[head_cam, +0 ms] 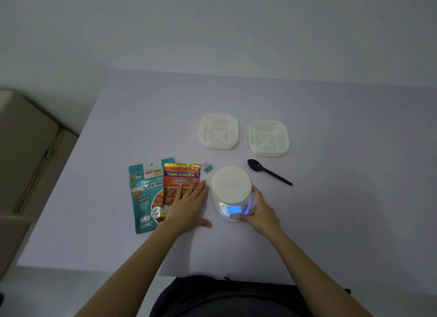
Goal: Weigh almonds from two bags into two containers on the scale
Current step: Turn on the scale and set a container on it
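A white round scale (231, 184) with a lit blue display sits at the table's middle, its platform bare. My right hand (259, 210) rests against its right front, thumb by the display. My left hand (189, 203) lies flat, fingers spread, on the lower part of an orange salted almonds bag (181, 177). That bag overlaps a teal roasted almonds bag (144, 193) to its left. Two translucent white square containers (218, 131) (269, 138) stand side by side behind the scale, both without contents.
A black plastic spoon (268, 171) lies right of the scale. A small teal binder clip (207, 167) sits between the orange bag and the scale. The lilac table (343, 222) meets a wall at the back. A beige cushioned seat (28, 156) stands to the left.
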